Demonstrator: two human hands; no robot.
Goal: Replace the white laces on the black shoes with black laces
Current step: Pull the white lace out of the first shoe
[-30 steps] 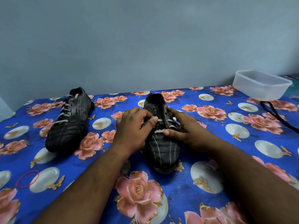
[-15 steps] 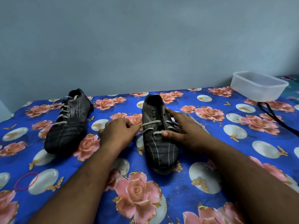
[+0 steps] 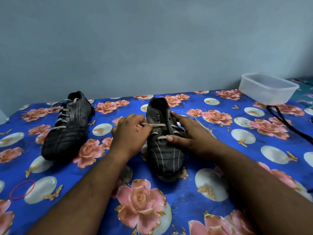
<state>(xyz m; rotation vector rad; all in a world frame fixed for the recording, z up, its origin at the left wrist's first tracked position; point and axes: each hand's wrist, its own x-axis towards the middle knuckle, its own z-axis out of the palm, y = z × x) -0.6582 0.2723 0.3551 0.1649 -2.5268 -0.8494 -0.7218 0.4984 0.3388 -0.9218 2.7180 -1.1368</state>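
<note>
Fingers [image 3: 144, 126] of L hand [image 3: 130, 134] pinch white lace [image 3: 155, 125]; R hand [image 3: 189, 133] flat on shoe [image 3: 162, 150].

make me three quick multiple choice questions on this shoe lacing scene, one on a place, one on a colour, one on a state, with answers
1. Where does the clear plastic container stand?
A. at the far right of the cloth, by the wall
B. between the two shoes
C. at the near left edge

2. What colour is the rubber band lying on the cloth?
A. green
B. pink
C. white

3. What is the left hand doing?
A. lying flat on the cloth
B. holding the container
C. pinching the white lace of the shoe in the middle

Answers:
1 A, it sits at the far right corner, beyond the black lace.
2 B, the loop at the near left is pink.
3 C, its fingers close on the lace while the right hand steadies the shoe.
</note>
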